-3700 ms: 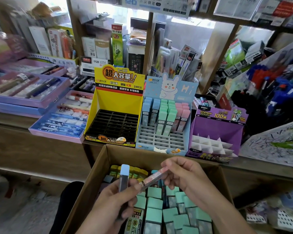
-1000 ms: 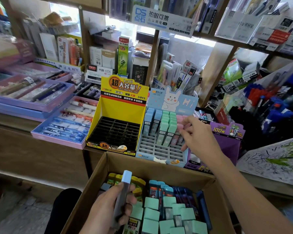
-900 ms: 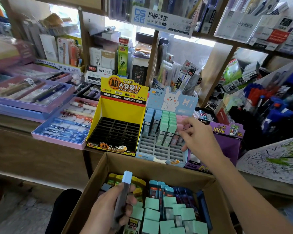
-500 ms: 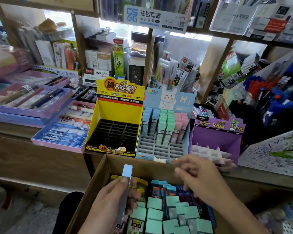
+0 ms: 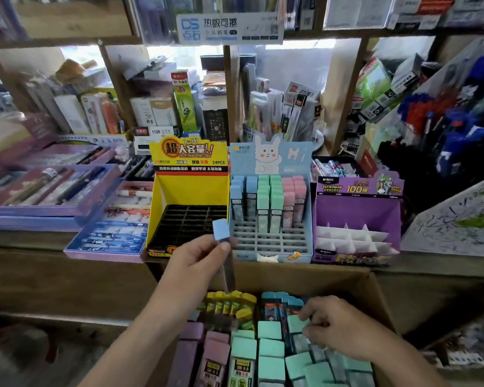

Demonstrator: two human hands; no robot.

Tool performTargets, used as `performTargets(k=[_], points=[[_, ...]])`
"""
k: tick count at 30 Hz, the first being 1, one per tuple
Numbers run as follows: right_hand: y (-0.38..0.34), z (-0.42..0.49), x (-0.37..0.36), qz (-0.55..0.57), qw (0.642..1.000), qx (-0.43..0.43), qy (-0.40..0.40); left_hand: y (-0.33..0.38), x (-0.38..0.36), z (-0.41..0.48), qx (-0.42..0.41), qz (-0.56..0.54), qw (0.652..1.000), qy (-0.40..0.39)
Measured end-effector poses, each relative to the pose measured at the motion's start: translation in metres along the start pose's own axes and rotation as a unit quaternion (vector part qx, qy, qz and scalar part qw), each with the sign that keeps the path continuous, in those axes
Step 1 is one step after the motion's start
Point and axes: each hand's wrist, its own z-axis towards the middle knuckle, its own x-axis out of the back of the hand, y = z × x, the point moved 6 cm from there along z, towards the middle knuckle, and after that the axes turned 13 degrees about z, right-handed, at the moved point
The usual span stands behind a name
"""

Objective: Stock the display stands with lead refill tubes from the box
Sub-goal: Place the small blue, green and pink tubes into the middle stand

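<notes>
Only the head view is given. It looks down into a cardboard box [image 5: 305, 277] that stands in front of a wooden surface [image 5: 436, 268]. On this surface three display stands are placed side by side: a yellow stand [image 5: 189, 191] with a black grid at the left, a light-blue stand [image 5: 268, 157] with a rabbit picture in the middle, and a purple stand [image 5: 355, 210] with white dividers at the right. In the back rows of the light-blue stand, standing tubes [image 5: 266, 199] with blue, green and pink caps are upright.

The left hand [image 5: 199, 261] hangs above the box, in front of the yellow and light-blue stands. Its thumb and fingers are closed round a blue-capped tube [image 5: 221, 230], held nearly upright with the cap on top.

The right hand [image 5: 338, 325] is low inside the box, with fingers bent down onto the mint-capped tubes [image 5: 268, 350]. The picture is blurred there, so I cannot tell if it grips one. Yellow-capped tubes [image 5: 229, 300] stand at the back of the box. A pen tray [image 5: 106, 236] lies left of the yellow stand.
</notes>
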Motion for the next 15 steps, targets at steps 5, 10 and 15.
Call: performTargets(k=[5,10,15], points=[[0.005,0.000,0.001,-0.002,1.000,-0.013,-0.004,0.024,0.013,0.030,-0.060,0.048,0.995,0.056],[0.006,0.001,0.002,0.003,1.000,-0.014,0.002,0.033,0.017,0.066,-0.086,0.089,0.990,0.070],[0.008,0.001,0.003,0.012,1.000,-0.009,0.003,0.036,0.006,0.091,-0.109,0.159,0.980,0.053]])
